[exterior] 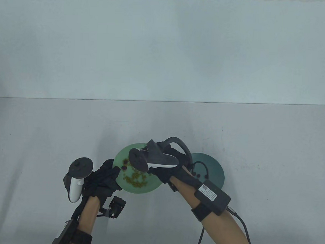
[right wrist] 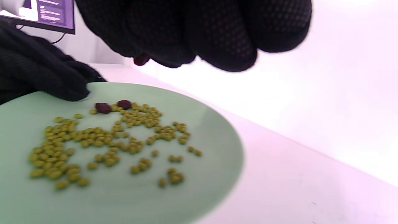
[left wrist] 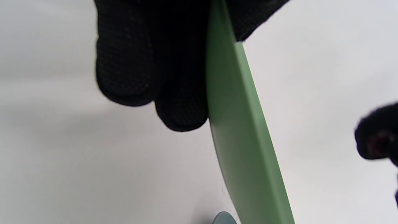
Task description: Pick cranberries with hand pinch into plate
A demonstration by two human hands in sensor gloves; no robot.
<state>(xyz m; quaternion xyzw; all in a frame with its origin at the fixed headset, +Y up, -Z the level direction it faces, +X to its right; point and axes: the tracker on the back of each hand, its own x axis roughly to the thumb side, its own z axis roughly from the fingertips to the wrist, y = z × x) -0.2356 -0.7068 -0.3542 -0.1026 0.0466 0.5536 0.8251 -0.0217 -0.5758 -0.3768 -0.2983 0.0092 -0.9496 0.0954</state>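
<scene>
- clearly, the right hand (exterior: pixel 174 165) hung over the light green plate (exterior: pixel 154 186) at the lower middle of the table view, its fingertips (right wrist: pixel 224 53) bunched together at the top of the right wrist view; a dark red cranberry (right wrist: pixel 141 60) peeped out from between them, so the hand was pinched on it above the plate.
- the left hand (exterior: pixel 103 178) sat at the lower left of the table view, gripping the left rim of the same plate; in the left wrist view its fingers (left wrist: pixel 149 68) lay against the underside while a thumb crossed over the edge at the top of the frame.
- two more cranberries (right wrist: pixel 113 106) lay on the light green plate near its far rim, in the upper left part of the right wrist view, just beside the left hand's glove and at the edge of a wide scatter of green peas (right wrist: pixel 102 140).
- to the right in the table view, partly hidden behind the right wrist, a darker teal plate (exterior: pixel 215 170) stood touching or just beside the green one; a few dark specks (exterior: pixel 196 174) on it looked like cranberries already delivered, though they were too small to be sure.
- judged from this, the task seemed past its start but unfinished: one berry in the pinch awaiting carriage to the teal plate, two left among the peas.
</scene>
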